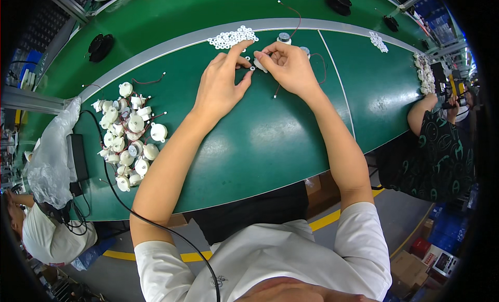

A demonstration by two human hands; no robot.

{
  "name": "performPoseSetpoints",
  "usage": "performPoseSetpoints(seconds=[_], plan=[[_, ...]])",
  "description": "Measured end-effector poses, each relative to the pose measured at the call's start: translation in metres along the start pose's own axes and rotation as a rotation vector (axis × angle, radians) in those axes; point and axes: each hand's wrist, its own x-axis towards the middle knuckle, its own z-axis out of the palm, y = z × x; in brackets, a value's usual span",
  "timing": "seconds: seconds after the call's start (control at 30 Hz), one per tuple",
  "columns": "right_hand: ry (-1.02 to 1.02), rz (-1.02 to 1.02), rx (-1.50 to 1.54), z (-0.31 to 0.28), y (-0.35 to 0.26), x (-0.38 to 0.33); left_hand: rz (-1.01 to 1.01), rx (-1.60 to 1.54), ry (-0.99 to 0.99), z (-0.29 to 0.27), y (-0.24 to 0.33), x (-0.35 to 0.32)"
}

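Note:
My left hand (222, 79) is over the table with its fingers apart. Its thumb tip is beside a small white ring (252, 68), and its index finger reaches to the edge of a pile of white rings (228, 39). Pinched in my right hand (289, 66) is a white round buzzer-like part (260, 66), partly hidden by the fingers. A thin lead with a small white plug (275, 96) hangs below that hand. Just beyond it stands another white round part with a grey disc face (284, 37), its red lead stretching away.
Many white round parts with leads (136, 123) lie heaped at the left. A black cable (125, 206) crosses the table edge and my left arm. Clear plastic bag (54, 151) and black box (78, 157) sit far left. A co-worker (436, 146) works at right.

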Motion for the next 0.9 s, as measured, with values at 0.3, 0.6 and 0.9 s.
performPoseSetpoints(seconds=[0.3, 0.6, 0.9], plan=[[-0.014, 0.004, -0.015, -0.002, 0.0, 0.0, 0.0, -0.053, -0.014, 0.002, 0.002, 0.0], [-0.045, -0.027, 0.015, -0.006, 0.006, 0.0, -0.016, -0.074, -0.037, 0.0, 0.004, -0.002], [0.06, 0.038, -0.007, 0.002, 0.004, 0.0, 0.083, -0.019, -0.025, -0.001, 0.004, 0.0]])
